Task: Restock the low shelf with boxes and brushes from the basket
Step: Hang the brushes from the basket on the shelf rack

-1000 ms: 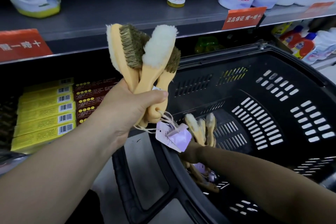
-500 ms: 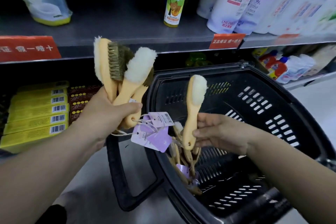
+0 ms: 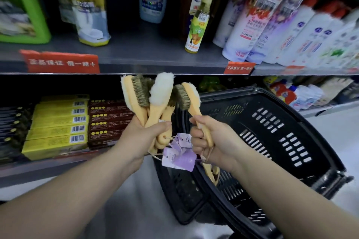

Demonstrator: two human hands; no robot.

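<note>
Mid-collection, by the look of it: gripping a fan of wooden-handled brushes in the left hand and a single brush by its handle in the right hand, both hands clamped tight, close but not touching, raised before the low shelf and above the black basket holding a few leftover brushes. Next, probably: slot the single brush into the fan or carry everything to the shelf beside the yellow boxes, minding the dangling purple tags. Pale wood, fleece on one face, coarse bristles on the other.
</note>
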